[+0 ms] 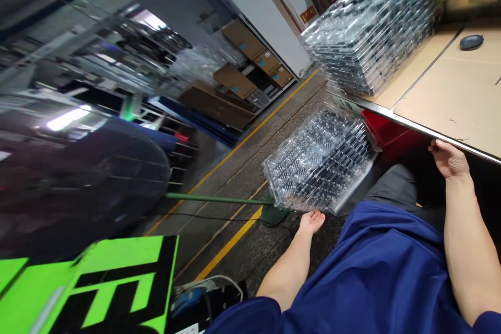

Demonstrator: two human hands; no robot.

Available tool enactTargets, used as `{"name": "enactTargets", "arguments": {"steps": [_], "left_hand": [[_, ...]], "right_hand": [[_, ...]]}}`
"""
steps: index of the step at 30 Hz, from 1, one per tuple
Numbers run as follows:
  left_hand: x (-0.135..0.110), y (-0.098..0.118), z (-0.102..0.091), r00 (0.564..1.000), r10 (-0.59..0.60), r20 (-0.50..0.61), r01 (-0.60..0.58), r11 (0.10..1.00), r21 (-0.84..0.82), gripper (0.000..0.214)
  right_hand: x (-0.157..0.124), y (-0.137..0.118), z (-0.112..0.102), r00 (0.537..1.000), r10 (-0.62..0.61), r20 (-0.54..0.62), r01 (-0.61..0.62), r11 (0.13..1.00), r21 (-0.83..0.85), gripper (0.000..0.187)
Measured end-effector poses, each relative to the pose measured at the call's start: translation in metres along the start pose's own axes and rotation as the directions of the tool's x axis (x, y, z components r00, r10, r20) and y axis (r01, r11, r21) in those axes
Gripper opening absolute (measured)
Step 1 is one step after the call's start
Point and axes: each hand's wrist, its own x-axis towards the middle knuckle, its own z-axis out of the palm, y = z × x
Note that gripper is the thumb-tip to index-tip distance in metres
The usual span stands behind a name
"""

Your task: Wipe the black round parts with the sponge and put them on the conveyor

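My left hand is beside the near bottom edge of a stack of clear plastic trays, low down next to the table. Its fingers are stretched out and hold nothing; whether the fingertips touch the trays I cannot tell. At the front edge of the table, my right hand has its fingers curled against the rim. A taller stack of clear moulded trays stands on the far end of the tabletop. A small dark round part lies on the table.
A large dark fan-like round shape on a green pole is at left. A bright green box with black lettering stands at lower left. Cardboard boxes are by the wall. Yellow lines mark the floor. A red bin is under the table.
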Motion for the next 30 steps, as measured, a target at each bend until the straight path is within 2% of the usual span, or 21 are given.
{"name": "enactTargets", "arguments": {"steps": [16, 20, 24, 30], "left_hand": [[-0.004, -0.001, -0.004, 0.999, -0.013, 0.047, 0.012, 1.0, 0.028, 0.036], [-0.005, -0.001, -0.001, 0.995, -0.076, 0.058, 0.073, 0.996, 0.044, 0.025], [-0.005, 0.0, 0.004, 0.988, -0.12, 0.101, 0.117, 0.993, 0.033, 0.028], [-0.007, -0.005, 0.011, 0.983, -0.12, 0.142, 0.124, 0.992, -0.022, 0.03]], "right_hand": [[0.0, 0.001, 0.0, 1.0, -0.014, -0.022, 0.014, 1.0, 0.006, 0.021], [0.001, 0.001, -0.001, 1.0, -0.005, -0.023, 0.005, 1.0, 0.001, 0.019], [0.001, 0.001, -0.002, 1.0, 0.0, -0.02, 0.0, 1.0, -0.012, 0.017], [0.0, 0.002, -0.001, 1.0, 0.0, -0.02, 0.0, 1.0, 0.012, 0.019]]}}
